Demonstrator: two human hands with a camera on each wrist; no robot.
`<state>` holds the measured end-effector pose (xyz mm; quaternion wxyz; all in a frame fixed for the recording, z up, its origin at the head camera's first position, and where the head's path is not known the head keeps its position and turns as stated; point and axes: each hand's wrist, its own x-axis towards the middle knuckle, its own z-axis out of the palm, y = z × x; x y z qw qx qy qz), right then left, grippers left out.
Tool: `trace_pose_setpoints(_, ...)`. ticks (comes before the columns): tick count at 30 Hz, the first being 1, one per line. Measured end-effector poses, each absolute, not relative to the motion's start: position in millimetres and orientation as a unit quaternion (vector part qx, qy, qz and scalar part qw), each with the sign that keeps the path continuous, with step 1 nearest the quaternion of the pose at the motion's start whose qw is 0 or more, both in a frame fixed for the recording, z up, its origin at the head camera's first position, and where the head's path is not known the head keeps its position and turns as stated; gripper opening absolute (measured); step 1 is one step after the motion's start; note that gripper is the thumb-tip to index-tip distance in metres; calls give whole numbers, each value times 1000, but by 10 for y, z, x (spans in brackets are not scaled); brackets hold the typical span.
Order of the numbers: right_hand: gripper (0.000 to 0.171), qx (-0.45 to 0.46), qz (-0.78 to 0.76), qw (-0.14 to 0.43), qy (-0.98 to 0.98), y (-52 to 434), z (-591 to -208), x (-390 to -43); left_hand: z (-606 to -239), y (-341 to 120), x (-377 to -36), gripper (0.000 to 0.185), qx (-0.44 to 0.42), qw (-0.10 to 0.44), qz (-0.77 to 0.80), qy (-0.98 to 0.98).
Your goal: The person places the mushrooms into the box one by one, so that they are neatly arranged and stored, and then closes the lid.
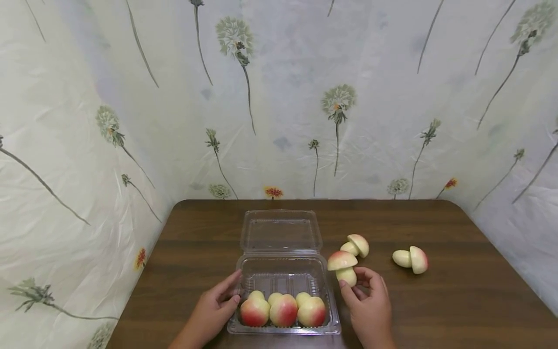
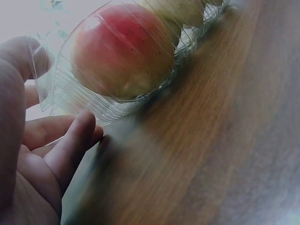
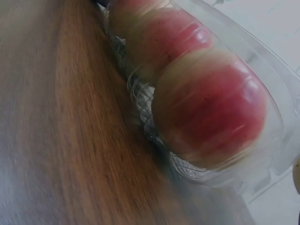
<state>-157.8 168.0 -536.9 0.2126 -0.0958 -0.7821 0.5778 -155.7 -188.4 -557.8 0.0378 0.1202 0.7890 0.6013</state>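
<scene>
Held mushroom (image 1: 342, 261) is pinched by its stem in right grip (image 1: 370, 303), cap up, near right edge of clear container (image 1: 283, 331). Container's left side is touched by left grip (image 1: 213, 308), fingers loosely extended. Lid (image 1: 281, 235) is folded open behind. Three mushrooms (image 1: 284, 310) are lined up inside, caps facing near side. Two loose mushrooms (image 1: 419, 260) are seen on bench (image 1: 453, 310), right of container.

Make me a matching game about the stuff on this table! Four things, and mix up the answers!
Things:
1. Left hand
2. Right hand
3. Clear lid
4. Three mushrooms

Where or what:
A. in a row inside the box
B. holding one mushroom
C. at the box's left side
D. flipped open, beyond the box

Pairs: 1-C, 2-B, 3-D, 4-A
</scene>
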Motion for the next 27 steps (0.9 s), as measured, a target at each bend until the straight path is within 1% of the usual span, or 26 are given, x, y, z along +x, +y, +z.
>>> trace_pose_setpoints(4, 41, -95, 574, 204, -787, 1651, -5364, -1559, -5569, -1890, -1555, 55, 118, 39, 601, 790)
trace_pose_setpoints(21, 43, -65, 579, 222, -782, 1569, -5344, -1513, -5565, -1878, -1573, 56, 119, 40, 599, 791)
trace_pose_setpoints(27, 43, -61, 578, 197, -790, 1517, -5329, -1479, -5564, -1879, -1574, 56, 117, 39, 599, 791)
